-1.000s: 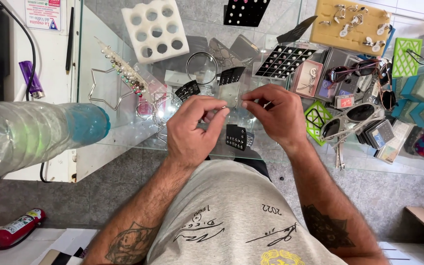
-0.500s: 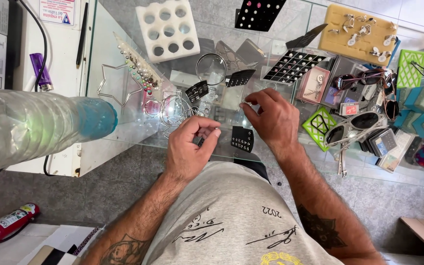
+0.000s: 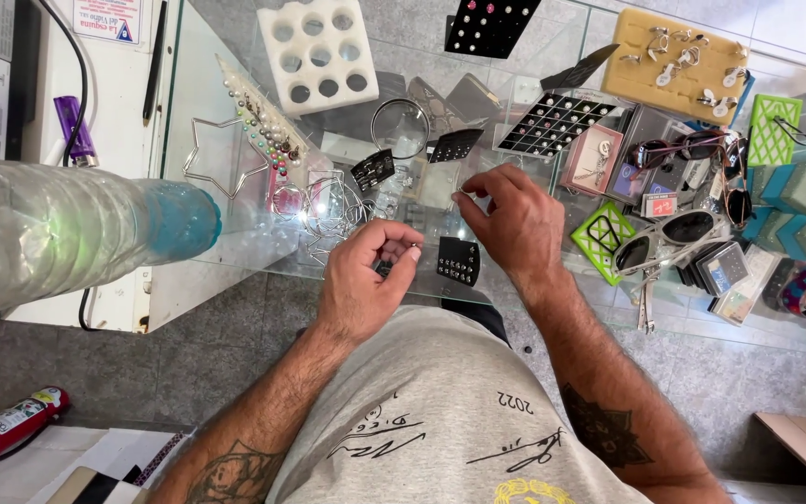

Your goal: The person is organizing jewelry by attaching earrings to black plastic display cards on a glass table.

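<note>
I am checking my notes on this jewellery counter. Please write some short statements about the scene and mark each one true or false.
1. The left hand is curled, fingertips pinched together. True.
2. The right hand lies flat on the white foam block with round holes. False: it is raised over the glass counter, far from that block.
3. A small black earring card lies between the two hands. True.
4. The wire star is beside the right hand. False: it lies to the left, near the plastic bottle.
5. White-framed sunglasses lie right of the right hand. True.
</note>
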